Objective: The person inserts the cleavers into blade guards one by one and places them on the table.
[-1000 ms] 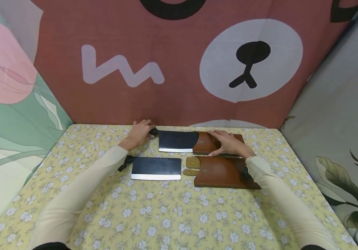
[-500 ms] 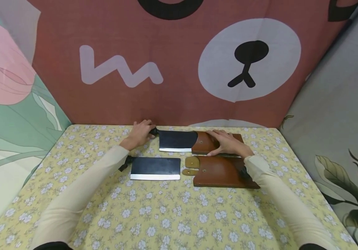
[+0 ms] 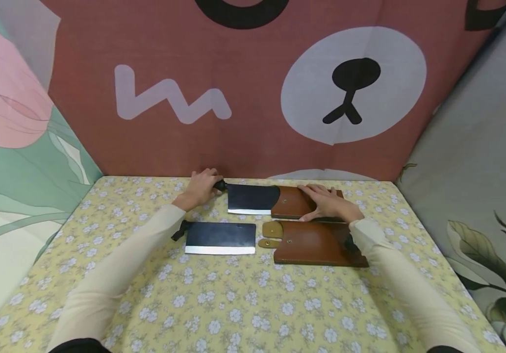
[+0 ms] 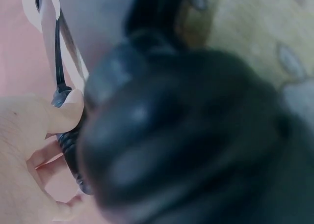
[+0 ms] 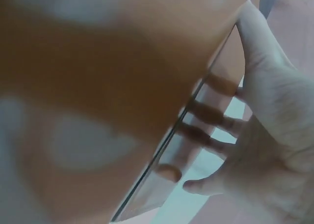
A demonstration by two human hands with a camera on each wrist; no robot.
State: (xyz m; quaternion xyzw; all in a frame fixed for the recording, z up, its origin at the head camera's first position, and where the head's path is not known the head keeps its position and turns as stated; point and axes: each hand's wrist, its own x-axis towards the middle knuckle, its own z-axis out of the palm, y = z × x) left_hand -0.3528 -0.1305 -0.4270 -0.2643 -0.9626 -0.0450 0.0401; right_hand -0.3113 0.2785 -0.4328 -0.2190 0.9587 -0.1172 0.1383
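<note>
My left hand grips the black handle of the far cleaver. In the left wrist view its thumb lies against that handle. The cleaver lies flat, its blade tip end inside a brown leather sheath. My right hand spans the sheath and holds it, thumb at the near edge and fingers over the top. In the right wrist view a brown sheath fills much of the picture, blurred, beside the hand. What the sheath covers of the blade is hidden.
Nearer me lies a second, bare cleaver, its dark handle large and blurred in the left wrist view. To its right is another brown sheath with two tan straps. A yellow flowered cloth covers the table, which meets a patterned backdrop.
The left hand and far cleaver have shifted slightly right, so a little less blade shows outside the sheath. The right hand has slid slightly right along the sheath.
</note>
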